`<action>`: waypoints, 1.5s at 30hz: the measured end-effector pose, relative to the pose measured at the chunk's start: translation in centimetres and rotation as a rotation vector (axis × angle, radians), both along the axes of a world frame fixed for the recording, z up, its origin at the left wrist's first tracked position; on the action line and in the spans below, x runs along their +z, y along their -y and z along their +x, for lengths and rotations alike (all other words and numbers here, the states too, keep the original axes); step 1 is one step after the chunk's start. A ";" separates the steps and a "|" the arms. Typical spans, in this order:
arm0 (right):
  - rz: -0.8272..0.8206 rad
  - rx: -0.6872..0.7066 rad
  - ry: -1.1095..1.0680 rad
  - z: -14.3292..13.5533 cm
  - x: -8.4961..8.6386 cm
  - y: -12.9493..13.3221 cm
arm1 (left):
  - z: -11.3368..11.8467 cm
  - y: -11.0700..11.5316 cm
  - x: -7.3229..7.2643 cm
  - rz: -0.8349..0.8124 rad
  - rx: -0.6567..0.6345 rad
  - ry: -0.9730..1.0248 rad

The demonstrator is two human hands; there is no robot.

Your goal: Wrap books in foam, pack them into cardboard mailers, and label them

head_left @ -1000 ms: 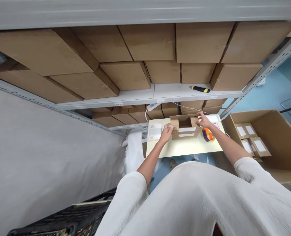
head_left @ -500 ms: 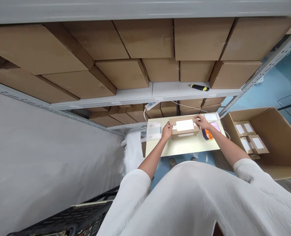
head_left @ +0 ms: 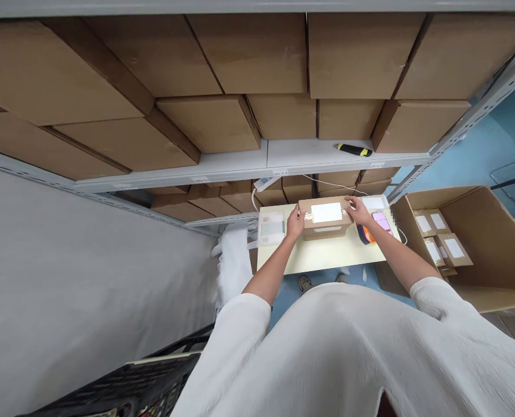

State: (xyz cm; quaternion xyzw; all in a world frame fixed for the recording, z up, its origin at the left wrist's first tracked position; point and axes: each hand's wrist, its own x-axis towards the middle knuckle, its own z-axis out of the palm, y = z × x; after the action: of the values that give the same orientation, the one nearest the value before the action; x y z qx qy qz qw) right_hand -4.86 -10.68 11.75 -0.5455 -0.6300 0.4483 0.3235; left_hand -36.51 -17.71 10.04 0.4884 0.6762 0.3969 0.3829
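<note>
A small brown cardboard box (head_left: pixel 325 227) with a white label on its closed top sits on a pale yellow table (head_left: pixel 327 255). My left hand (head_left: pixel 295 222) presses against the box's left end. My right hand (head_left: pixel 358 210) rests on its right top edge. Both hands grip the box from the sides. An orange and dark tape dispenser (head_left: pixel 365 234) lies just right of the box, under my right wrist. A phone (head_left: pixel 382 222) with a pink screen lies beside it.
A large open carton (head_left: pixel 492 220) holding small labelled boxes (head_left: pixel 439 237) stands at the right. Metal shelving (head_left: pixel 257 165) stacked with cardboard cartons fills the back; a black and yellow knife (head_left: pixel 353 150) lies on it. A black crate (head_left: pixel 122 385) sits at lower left. White sheets (head_left: pixel 271 227) lie on the table's left.
The box's flaps stood open a second ago; they are now folded down, showing the white label on top. Both hands moved in against the box's ends.
</note>
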 end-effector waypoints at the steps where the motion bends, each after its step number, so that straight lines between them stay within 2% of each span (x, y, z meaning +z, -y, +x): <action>1: 0.003 -0.004 0.001 -0.1 -0.1 -0.1 | 0.0 -0.2 -0.1 -0.005 0.007 0.008; 11: 0.056 -0.063 0.010 0.0 -0.6 -0.2 | 0.9 -0.6 -0.5 0.011 0.018 0.040; 18: 0.068 -0.061 0.015 -0.6 -0.4 1.2 | -0.2 0.0 -0.8 0.004 -0.016 0.031; 22: 0.052 -0.050 0.019 -0.6 -0.4 2.3 | -0.7 1.1 -1.7 0.012 -0.002 0.034; 25: 0.012 -0.042 0.032 -0.5 -1.2 3.0 | -1.0 2.1 -2.9 0.002 -0.025 0.008; 31: -0.050 -0.060 0.119 -0.6 -3.7 4.2 | -0.7 3.3 -5.4 -0.077 -0.066 -0.031; 34: -0.052 -0.071 0.160 -0.9 -4.4 4.5 | -0.5 3.4 -5.5 -0.099 -0.082 -0.122; 37: -0.050 -0.087 0.179 -1.1 -4.7 4.8 | 0.0 3.5 -4.7 -0.008 -0.069 -0.338; 39: -0.053 -0.101 0.181 -1.2 -4.7 4.9 | 0.8 3.7 -4.0 0.116 -0.129 -0.490; 41: -0.057 -0.112 0.183 -1.3 -4.6 5.1 | 2.2 4.1 -3.3 0.215 -0.295 -0.575; 43: -0.061 -0.121 0.179 -1.5 -4.4 5.1 | 4.0 4.6 -2.9 0.248 -0.498 -0.609; 45: -0.066 -0.120 0.168 -1.6 -4.3 5.1 | 5.7 5.1 -2.8 0.245 -0.606 -0.655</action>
State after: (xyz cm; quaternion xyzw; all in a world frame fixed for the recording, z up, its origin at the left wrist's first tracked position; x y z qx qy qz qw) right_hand -6.48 -15.75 7.45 -0.6283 -0.6059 0.4014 0.2776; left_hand -30.80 -22.83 7.26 0.8055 0.5361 0.1690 0.1874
